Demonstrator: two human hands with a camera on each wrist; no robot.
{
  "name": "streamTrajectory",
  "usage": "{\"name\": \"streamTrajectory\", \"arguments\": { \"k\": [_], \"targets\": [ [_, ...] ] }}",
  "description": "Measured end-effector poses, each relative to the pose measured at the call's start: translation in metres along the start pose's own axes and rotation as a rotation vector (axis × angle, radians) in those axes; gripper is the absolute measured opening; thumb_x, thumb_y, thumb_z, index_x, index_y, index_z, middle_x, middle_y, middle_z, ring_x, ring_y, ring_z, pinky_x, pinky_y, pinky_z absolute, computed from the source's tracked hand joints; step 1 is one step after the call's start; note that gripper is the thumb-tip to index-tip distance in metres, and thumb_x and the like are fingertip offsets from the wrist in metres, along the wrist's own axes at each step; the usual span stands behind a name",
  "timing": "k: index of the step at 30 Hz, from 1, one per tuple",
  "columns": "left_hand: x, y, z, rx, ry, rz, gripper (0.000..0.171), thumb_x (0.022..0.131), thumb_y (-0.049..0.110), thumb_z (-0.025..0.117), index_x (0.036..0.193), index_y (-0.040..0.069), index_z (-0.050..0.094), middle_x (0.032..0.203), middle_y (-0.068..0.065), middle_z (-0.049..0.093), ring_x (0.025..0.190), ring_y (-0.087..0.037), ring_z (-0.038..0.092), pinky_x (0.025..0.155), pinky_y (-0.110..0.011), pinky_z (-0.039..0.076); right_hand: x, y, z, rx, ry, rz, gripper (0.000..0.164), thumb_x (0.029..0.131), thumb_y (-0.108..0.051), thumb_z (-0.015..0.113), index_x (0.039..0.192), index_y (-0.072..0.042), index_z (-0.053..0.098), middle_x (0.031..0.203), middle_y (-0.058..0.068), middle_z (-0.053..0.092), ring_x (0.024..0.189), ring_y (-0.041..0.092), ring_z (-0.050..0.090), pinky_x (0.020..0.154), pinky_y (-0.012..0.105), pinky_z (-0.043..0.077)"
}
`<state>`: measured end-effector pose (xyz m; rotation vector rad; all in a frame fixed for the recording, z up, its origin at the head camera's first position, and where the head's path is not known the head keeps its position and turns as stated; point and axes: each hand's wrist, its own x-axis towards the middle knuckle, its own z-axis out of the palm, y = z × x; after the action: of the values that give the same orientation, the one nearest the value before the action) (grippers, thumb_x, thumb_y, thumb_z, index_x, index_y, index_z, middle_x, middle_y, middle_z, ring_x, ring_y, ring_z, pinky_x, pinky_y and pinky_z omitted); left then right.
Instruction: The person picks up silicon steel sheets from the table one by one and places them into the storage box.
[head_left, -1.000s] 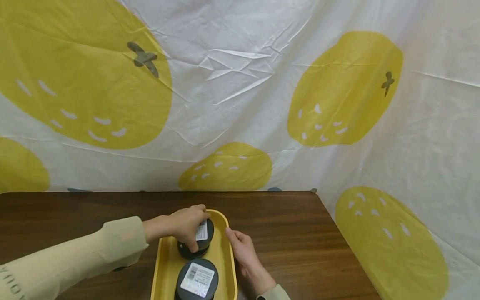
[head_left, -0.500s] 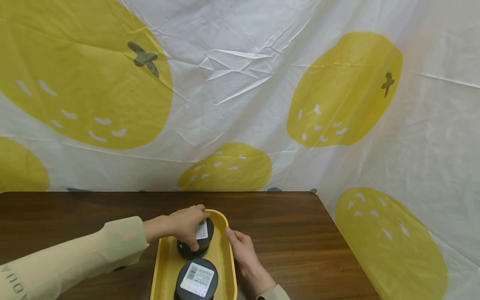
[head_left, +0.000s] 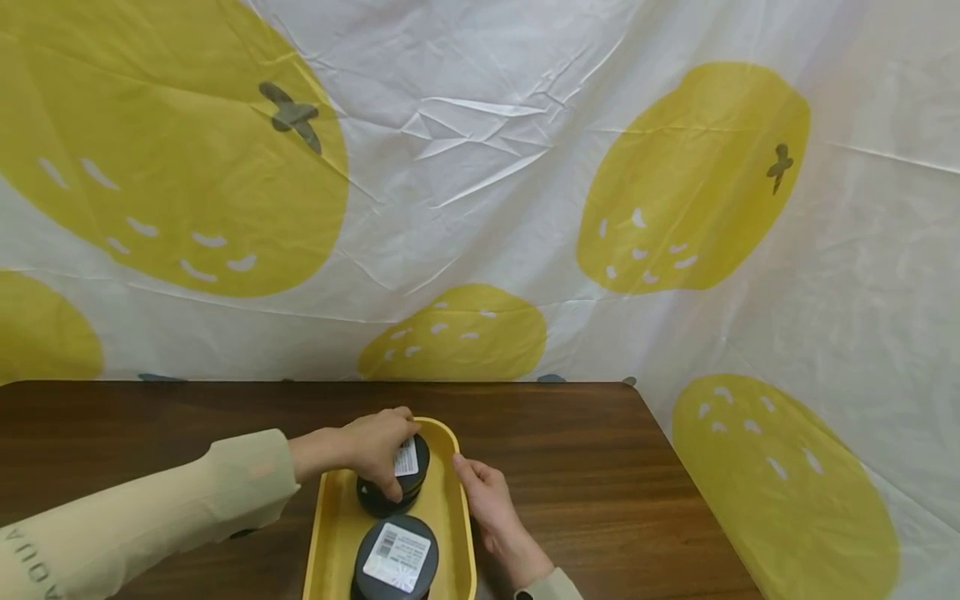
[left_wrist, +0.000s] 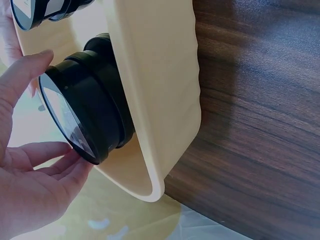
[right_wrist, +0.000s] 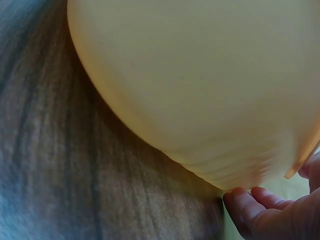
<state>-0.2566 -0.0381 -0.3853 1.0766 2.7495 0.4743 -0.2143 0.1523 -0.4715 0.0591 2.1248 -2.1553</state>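
Note:
My left hand [head_left: 378,447] reaches over the far end of a yellow tray [head_left: 447,508]. It grips the upper part of a black round container [head_left: 417,481] with a white label on top, thumb on the near side and fingers on the far side. In the left wrist view that container [left_wrist: 90,112] stands in the tray, its stepped dark sides showing. A second black round container [head_left: 397,560], also labelled, stands nearer in the tray. My right hand [head_left: 491,502] holds the tray's right side, thumb at the rim; the right wrist view shows its fingers against the outer wall [right_wrist: 200,100].
The tray stands on a dark brown wooden table [head_left: 585,492]. Behind and to the right hangs a white cloth [head_left: 480,208] printed with big yellow fruit, close along the table's far edge. The tray's near end runs out of the head view.

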Motion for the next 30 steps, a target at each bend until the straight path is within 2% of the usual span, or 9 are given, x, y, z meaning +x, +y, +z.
{"name": "streamTrajectory", "arguments": {
  "k": [9,22,27,30],
  "targets": [
    [-0.003,0.001,-0.001,-0.001,0.005,-0.006,0.075,0.052,0.020,0.090,0.113,-0.009,0.059,0.102,-0.013,0.055,0.085,-0.021,0.052,0.071,-0.036,0.049,0.001,0.001,0.001,0.011,-0.001,0.008,0.045,0.098,-0.028,0.049,0.103,0.016,0.059,0.076,0.005,0.064,0.064,0.012,0.060,0.057,0.023,0.051],
    [-0.009,-0.004,0.004,-0.052,0.074,0.055,0.075,0.054,0.020,0.089,0.115,-0.012,0.058,0.106,-0.017,0.055,0.092,-0.027,0.054,0.081,-0.038,0.049,0.001,0.000,0.002,-0.003,0.005,0.005,0.045,0.097,-0.028,0.050,0.105,0.016,0.059,0.078,0.006,0.065,0.064,0.012,0.060,0.057,0.024,0.051],
    [-0.015,-0.007,0.010,-0.093,0.121,0.080,0.079,0.058,0.021,0.089,0.119,-0.015,0.054,0.118,-0.024,0.053,0.105,-0.036,0.053,0.091,-0.045,0.045,0.000,-0.002,0.001,-0.018,0.003,-0.001,0.045,0.097,-0.028,0.050,0.106,0.016,0.059,0.081,0.009,0.066,0.066,0.012,0.061,0.059,0.024,0.052],
    [-0.020,-0.008,0.017,-0.099,0.191,0.098,0.077,0.066,0.023,0.084,0.124,-0.015,0.049,0.126,-0.027,0.049,0.114,-0.040,0.049,0.095,-0.048,0.042,-0.001,-0.003,0.001,-0.040,0.004,-0.009,0.046,0.097,-0.028,0.050,0.106,0.016,0.059,0.083,0.011,0.067,0.067,0.013,0.061,0.060,0.025,0.052]
  ]
}}
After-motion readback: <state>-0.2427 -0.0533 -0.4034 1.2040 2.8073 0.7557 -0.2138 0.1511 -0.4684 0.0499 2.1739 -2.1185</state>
